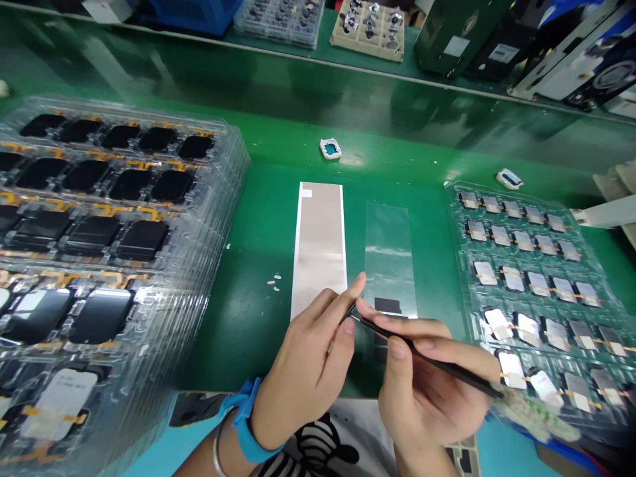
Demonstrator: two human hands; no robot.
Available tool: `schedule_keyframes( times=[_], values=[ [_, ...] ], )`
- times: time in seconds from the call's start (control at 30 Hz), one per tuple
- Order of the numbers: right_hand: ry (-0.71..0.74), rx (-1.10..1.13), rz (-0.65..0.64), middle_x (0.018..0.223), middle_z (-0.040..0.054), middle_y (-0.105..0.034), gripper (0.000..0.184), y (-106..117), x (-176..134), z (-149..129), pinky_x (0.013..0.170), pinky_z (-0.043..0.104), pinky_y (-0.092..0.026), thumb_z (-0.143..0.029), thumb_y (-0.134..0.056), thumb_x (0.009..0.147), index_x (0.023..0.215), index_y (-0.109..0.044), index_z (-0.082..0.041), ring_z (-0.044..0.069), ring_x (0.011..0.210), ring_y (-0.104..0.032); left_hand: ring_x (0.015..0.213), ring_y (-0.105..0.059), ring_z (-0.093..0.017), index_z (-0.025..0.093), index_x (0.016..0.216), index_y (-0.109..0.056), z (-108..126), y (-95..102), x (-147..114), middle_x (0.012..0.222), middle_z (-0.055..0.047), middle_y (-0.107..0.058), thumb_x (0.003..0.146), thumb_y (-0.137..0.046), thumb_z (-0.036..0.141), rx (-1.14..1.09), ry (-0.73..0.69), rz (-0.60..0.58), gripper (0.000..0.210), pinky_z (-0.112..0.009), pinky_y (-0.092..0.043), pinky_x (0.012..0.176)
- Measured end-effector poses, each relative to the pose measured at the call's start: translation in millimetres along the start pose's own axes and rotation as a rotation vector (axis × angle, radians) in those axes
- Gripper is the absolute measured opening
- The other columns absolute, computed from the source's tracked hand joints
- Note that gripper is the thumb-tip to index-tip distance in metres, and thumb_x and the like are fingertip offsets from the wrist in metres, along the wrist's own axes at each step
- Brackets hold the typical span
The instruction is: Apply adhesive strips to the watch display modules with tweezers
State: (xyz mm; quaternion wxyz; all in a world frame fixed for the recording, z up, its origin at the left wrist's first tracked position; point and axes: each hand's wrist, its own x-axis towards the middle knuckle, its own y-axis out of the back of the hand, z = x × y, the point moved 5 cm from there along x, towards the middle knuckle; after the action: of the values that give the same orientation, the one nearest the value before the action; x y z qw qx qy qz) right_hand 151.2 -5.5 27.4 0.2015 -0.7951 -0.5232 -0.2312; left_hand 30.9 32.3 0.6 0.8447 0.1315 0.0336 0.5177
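My right hand (432, 391) grips a pair of black tweezers (454, 372), whose tips point left to my left hand's fingertips. My left hand (313, 358), with a blue strap (243, 424) at the wrist, is closed in a pinch between thumb and index finger. A small dark thing shows there, mostly hidden by the fingers. Beneath the hands lies a grey-beige sheet (320, 238) with white edges and, to its right, a clear film strip (388, 232). Black rectangular pieces (387, 305) sit on the strip's near end.
A tall stack of clear trays (199, 258) with black screens stands at left. At right lies another clear tray (527, 262) holding small screens with silver backs. White watch-like frames (330, 149) (509, 179) rest toward the back, below a shelf (278, 50) with boxes.
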Motion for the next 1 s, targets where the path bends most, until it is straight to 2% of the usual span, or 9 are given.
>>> schedule_keyframes(
  times=[0.13,0.67,0.83,1.0],
  values=[
    [0.048,0.013,0.001,0.104,0.0075,-0.072,0.049,-0.4,-1.3,-1.1,0.086,0.046,-0.069,0.02,-0.049,0.077,0.111,-0.054,-0.014,0.023,0.095,-0.075,0.09,-0.059,-0.018,0.031,0.156,-0.034,0.9,0.8,0.2,0.102,-0.005,-0.058,0.105,-0.033,0.02,0.003,-0.016,0.007,0.052,-0.032,-0.05,0.079],
    [0.023,-0.069,-0.02,0.096,0.0061,-0.073,0.04,-0.8,1.2,-0.9,0.084,0.046,-0.069,0.015,-0.053,0.079,0.104,-0.056,-0.016,0.022,0.088,-0.075,0.086,-0.057,-0.017,0.025,0.157,-0.033,1.8,1.7,0.7,0.098,-0.004,-0.056,0.103,-0.036,0.019,0.063,-0.034,0.011,0.054,-0.03,-0.05,0.077],
    [-0.017,-0.049,0.04,0.093,0.0063,-0.072,0.032,2.7,2.4,0.7,0.073,0.042,-0.071,0.008,-0.053,0.086,0.106,-0.054,-0.017,0.021,0.084,-0.075,0.077,-0.057,-0.015,0.025,0.153,-0.041,2.6,2.4,1.4,0.093,-0.003,-0.057,0.104,-0.039,0.019,0.161,-0.023,0.037,0.049,-0.027,-0.05,0.071],
    [-0.012,-0.032,0.005,0.093,0.0064,-0.071,0.034,1.1,0.6,0.7,0.083,0.046,-0.069,0.011,-0.052,0.085,0.105,-0.054,-0.016,0.021,0.086,-0.075,0.071,-0.055,-0.013,0.025,0.153,-0.041,2.5,1.8,0.6,0.087,-0.001,-0.056,0.101,-0.04,0.013,0.185,-0.013,0.035,0.053,-0.024,-0.048,0.065]
  ],
)
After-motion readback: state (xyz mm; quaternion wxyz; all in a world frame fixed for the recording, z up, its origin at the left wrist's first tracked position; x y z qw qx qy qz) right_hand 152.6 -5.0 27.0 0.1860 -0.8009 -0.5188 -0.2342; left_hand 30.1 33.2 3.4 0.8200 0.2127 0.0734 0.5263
